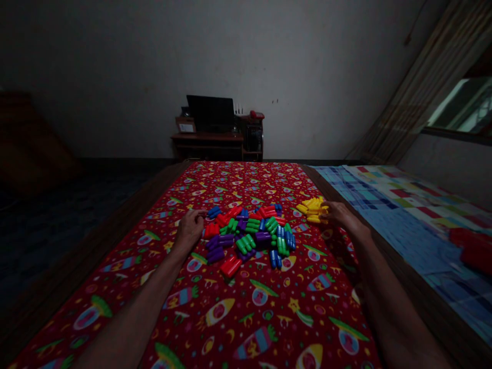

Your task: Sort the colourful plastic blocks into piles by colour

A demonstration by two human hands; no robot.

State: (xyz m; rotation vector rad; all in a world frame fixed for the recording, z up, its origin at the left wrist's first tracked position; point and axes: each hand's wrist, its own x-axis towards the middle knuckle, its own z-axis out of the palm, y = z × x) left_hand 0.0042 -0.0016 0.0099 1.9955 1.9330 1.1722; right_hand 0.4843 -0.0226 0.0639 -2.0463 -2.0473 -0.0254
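A heap of small glossy plastic pieces (246, 244) in red, green, blue and purple lies on the red patterned cloth (269, 302). They look like short rounded tubes, many side by side in small groups. My left hand (190, 226) rests at the heap's left edge, close to blue pieces (214, 211) and red pieces (211, 231). Its fingers are curved and apart, with nothing visible in them. To the right, a separate pile of yellow plastic pieces (312, 207) lies against my right hand (338, 212). The fingers of that hand close around the pile's right end, partly hiding it.
A dark monitor (211, 114) stands on a brown desk (207, 137) against the far wall, with a cardboard box (186, 125) beside it. Right of the cloth, lower down, spread blue checked bedding (369, 205) lies near a curtain (411, 97) and a window.
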